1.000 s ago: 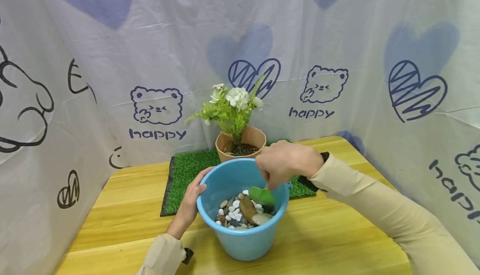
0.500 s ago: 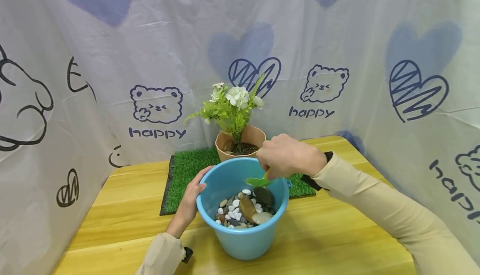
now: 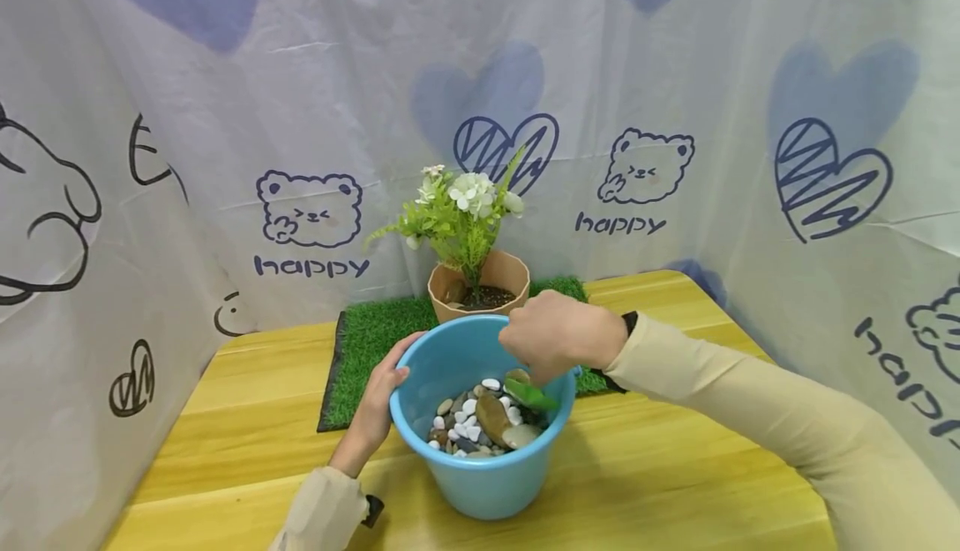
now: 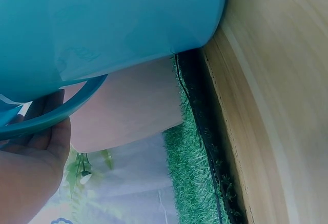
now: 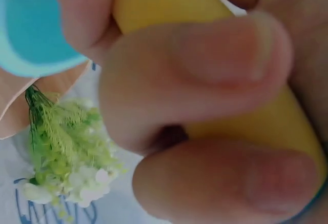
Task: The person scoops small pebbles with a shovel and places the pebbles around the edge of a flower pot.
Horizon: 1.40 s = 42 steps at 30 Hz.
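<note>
A blue bucket (image 3: 487, 493) stands on the table with a layer of pebbles (image 3: 463, 426) inside, white, grey and brown. My left hand (image 3: 380, 393) holds the bucket's left rim; in the left wrist view its fingers pass behind the bucket's handle (image 4: 61, 112). Inside the right part of the bucket, the green blade of a small trowel (image 3: 528, 394) lies tilted against the stones. My right hand (image 3: 562, 334) grips the trowel above the rim, fingers wrapped around its yellow handle (image 5: 164, 3). A long brown stone (image 3: 492, 418) lies beside the blade. The blade's tip is partly hidden.
Just behind the bucket, a peach pot (image 3: 444, 311) holds white flowers and green leaves (image 3: 468, 209). It stands on a green artificial grass mat (image 3: 360, 351). The wooden table (image 3: 660, 468) backs onto a printed curtain (image 3: 360, 101).
Half a second ago the trowel's blade was raised and nearly level above the stones; now it is tilted down at the bucket's right side. My left hand stays on the rim.
</note>
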Available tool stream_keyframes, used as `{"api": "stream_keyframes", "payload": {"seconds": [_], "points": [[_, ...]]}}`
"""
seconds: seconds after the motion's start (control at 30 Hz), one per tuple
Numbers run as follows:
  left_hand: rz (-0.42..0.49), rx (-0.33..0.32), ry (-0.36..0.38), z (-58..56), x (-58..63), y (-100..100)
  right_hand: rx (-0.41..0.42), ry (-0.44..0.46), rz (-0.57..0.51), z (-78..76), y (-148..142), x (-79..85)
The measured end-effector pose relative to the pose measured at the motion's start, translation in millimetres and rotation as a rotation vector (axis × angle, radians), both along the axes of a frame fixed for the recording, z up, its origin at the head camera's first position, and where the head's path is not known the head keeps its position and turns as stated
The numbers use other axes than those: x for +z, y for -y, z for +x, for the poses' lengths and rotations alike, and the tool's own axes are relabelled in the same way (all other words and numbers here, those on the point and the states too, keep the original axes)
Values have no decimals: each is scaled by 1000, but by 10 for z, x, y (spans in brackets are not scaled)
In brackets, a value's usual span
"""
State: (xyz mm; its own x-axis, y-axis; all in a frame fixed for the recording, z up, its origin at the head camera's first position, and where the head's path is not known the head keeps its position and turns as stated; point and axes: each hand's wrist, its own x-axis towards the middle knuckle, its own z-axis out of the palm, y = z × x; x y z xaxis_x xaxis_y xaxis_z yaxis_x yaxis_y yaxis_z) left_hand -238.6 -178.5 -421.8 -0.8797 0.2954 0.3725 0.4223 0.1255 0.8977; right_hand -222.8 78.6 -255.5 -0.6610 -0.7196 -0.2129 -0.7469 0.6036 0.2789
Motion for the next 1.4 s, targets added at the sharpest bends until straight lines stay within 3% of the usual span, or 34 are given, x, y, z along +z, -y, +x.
{"api": "stream_keyframes", "payload": {"seconds": [0.23,0.43,0.7,0.97,1.4], "points": [[8,-8,-7,-3,11,0,113,-238,47,181,111,-72],[7,7,13,7,-7,-10,172,-361,6,175,82,-183],[-4,8,-2,15,-24,-9,232,-418,-86,81,-49,-336],[2,4,-2,3,-6,3,293,-501,-156,122,-195,-396],[8,16,4,2,-1,-8,290,-484,-223,79,-371,-536]]}}
